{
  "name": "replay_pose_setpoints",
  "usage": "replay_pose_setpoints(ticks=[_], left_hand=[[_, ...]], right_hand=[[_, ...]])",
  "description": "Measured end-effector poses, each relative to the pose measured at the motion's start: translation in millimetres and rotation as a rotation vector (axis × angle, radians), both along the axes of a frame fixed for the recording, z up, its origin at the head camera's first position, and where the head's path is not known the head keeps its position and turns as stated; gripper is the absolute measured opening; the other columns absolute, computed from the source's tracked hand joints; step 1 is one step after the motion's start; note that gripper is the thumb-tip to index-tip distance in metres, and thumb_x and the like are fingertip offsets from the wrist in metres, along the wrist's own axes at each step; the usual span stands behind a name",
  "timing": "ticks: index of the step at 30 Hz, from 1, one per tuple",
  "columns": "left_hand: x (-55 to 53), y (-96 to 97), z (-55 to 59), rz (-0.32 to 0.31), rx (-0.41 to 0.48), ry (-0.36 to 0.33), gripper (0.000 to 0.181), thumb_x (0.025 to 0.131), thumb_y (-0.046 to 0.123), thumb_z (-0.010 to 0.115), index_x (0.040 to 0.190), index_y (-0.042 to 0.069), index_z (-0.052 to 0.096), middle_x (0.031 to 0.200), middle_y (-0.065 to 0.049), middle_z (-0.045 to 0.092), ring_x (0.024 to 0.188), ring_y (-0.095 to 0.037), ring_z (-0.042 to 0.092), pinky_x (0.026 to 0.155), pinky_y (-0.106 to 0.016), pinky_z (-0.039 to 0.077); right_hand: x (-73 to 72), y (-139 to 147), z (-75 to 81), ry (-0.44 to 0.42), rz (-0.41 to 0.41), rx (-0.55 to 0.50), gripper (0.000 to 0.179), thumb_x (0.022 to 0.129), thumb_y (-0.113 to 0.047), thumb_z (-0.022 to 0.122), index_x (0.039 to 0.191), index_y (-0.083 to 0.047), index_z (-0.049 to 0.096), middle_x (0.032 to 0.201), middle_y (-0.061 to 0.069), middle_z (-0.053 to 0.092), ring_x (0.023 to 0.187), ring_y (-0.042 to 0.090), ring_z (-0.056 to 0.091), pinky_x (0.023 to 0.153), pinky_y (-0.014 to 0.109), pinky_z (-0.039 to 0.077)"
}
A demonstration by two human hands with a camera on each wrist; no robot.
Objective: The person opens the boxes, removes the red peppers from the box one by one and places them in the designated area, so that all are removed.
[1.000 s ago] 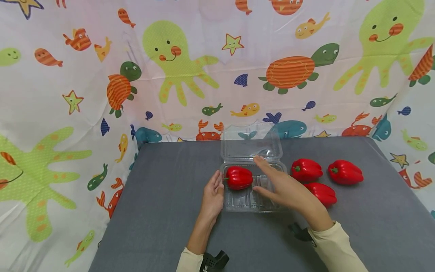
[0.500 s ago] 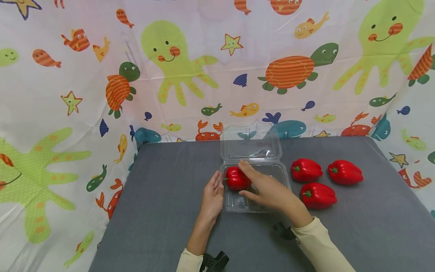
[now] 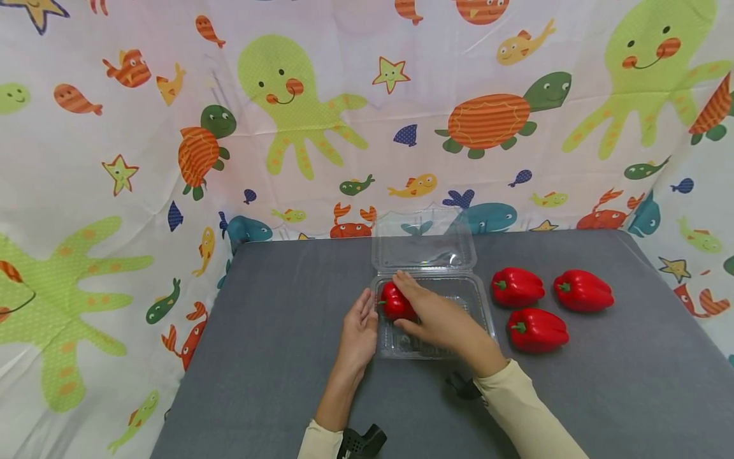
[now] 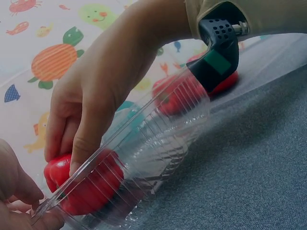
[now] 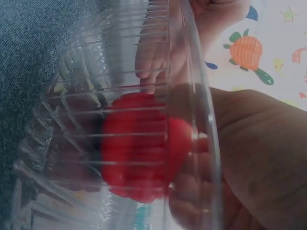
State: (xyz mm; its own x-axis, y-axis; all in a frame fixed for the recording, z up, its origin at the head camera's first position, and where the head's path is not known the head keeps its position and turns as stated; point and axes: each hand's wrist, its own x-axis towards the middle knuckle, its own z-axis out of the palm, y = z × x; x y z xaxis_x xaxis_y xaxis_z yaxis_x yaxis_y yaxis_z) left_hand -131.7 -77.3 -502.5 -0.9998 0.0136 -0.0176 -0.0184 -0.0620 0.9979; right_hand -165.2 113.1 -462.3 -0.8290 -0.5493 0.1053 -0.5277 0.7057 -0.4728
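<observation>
A clear plastic clamshell container (image 3: 486,312) stands open on the table, its lid (image 3: 424,250) tipped back. Inside, at the left end, lies a red bell pepper (image 3: 395,302) with a green stem. My right hand (image 3: 444,322) reaches down into the container and grips this pepper; the left wrist view shows the thumb on the near side of the pepper (image 4: 91,187) and fingers beyond it. My left hand (image 3: 359,331) holds the container's left edge, its fingers (image 4: 29,191) at the rim. Part of the pepper is hidden under the right hand.
To the right of the container lie three more red bell peppers: one near it (image 3: 518,287), one farther right (image 3: 583,291) and one in front (image 3: 538,330). Grey cloth (image 3: 275,357) covers the table. A sea-animal curtain (image 3: 367,108) hangs behind.
My right hand has moved left over the container and come down onto the pepper inside. The front loose pepper has come into full view. The left hand has stayed at the container's edge.
</observation>
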Motion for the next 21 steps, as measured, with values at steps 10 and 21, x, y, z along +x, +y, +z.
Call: replay_pose_setpoints(ticks=[10,21], left_hand=[[0.0,2.3,-0.5,0.006,-0.006,0.012,0.056,0.108,-0.009,0.043,0.162,-0.008,0.028,0.167,-0.025,0.035,0.157,-0.035,0.031,0.127,-0.05,0.025],[0.0,3.1,0.2,0.011,-0.009,0.007,0.056,0.108,-0.008,0.043,0.163,-0.007,0.028,0.167,-0.023,0.035,0.157,-0.034,0.031,0.127,-0.048,0.025]], right_hand=[[-0.3,-6.2,-1.4,0.065,-0.063,0.023,0.089,0.087,-0.024,0.089,0.16,-0.002,0.043,0.164,0.016,0.044,0.139,0.039,0.058,0.106,0.057,0.053],[0.3,-9.9,-8.7,0.107,-0.125,0.027,0.089,0.084,-0.021,0.092,0.158,-0.004,0.046,0.159,0.019,0.05,0.125,0.04,0.068,0.099,0.058,0.058]])
